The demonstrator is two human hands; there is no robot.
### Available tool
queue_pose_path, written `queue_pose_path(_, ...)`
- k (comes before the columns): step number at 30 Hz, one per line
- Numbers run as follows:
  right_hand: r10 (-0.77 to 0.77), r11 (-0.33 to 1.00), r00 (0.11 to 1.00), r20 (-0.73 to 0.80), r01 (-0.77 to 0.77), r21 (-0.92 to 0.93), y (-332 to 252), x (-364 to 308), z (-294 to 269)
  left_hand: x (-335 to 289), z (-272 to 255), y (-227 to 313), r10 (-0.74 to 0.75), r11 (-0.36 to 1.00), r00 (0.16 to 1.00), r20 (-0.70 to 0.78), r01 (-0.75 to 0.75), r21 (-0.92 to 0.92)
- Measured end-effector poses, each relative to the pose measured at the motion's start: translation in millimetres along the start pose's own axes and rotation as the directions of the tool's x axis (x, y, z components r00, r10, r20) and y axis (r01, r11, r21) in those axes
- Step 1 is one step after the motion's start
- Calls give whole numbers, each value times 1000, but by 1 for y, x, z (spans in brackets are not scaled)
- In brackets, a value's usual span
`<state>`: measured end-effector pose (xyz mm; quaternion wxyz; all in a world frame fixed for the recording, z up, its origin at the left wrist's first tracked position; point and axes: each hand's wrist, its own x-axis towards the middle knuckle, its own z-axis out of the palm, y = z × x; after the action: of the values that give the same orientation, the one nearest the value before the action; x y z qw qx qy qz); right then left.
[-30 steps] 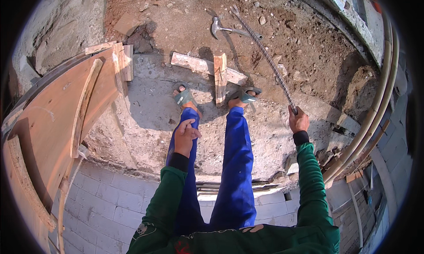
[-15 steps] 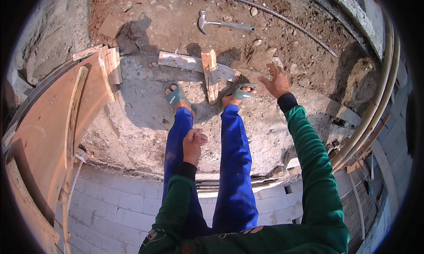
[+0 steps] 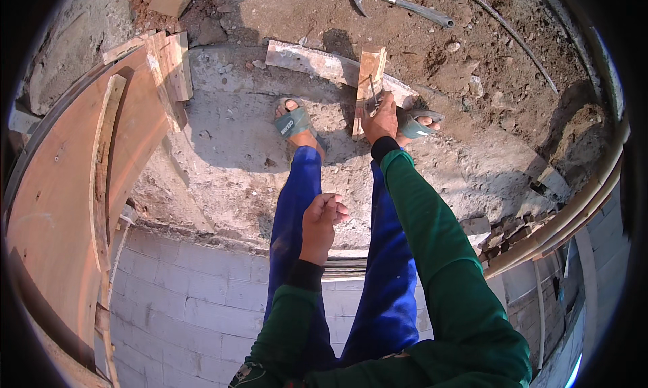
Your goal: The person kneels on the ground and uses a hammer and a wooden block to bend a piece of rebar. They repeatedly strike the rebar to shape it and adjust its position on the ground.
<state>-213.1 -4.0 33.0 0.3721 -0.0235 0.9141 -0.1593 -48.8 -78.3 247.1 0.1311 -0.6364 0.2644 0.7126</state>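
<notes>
Right hand (image 3: pixel 380 120) reaches down to the short wood block (image 3: pixel 370 77) lying across a longer plank (image 3: pixel 324 65) on the concrete slab (image 3: pixel 236 138). Its grip is closed around a thin bent metal piece (image 3: pixel 372 93), maybe a nail or wire, that sticks up from the block; what exactly it is can't be told. The block sits just ahead of the right sandal (image 3: pixel 415 123), touching the plank. Left hand (image 3: pixel 320 223) hangs free over the left blue trouser leg (image 3: pixel 293 212), fingers curled loosely, holding nothing. Left sandal (image 3: pixel 291 123) stands on the slab, near the block. A hammer (image 3: pixel 398 2) lies on the dirt beyond the plank, well apart from both hands. A curved wooden form (image 3: pixel 81 185) runs along the left edge.
</notes>
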Motion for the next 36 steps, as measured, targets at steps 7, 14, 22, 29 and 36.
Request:
queue_pose_path(7, 124, 992, 992, 30, -124, 11, -6, -6, 11, -1, -21, 28, -35, 999, 999, -18, 35, -30)
queue_pose_path(14, 1, 999, 990, -139, -7, -38, -34, -20, 22, 4, -49, 54, 33, 990, 999, -16, -35, -138)
queue_pose_path(22, -42, 988, 999, 21, 45, -150, -84, -16, -103, -9, -59, 23, 95, 986, 981, -168, -115, -118)
queue_pose_path(29, -377, 841, 849, -371, 145, -522, -67, 13, -321, -20, -57, 44, 146, 967, 989, -33, -150, -206)
queue_pose_path(36, -171, 961, 837, 520, 27, 274, -107, -164, -233, -59, 2, 87, 204, 978, 978, 52, -202, -48)
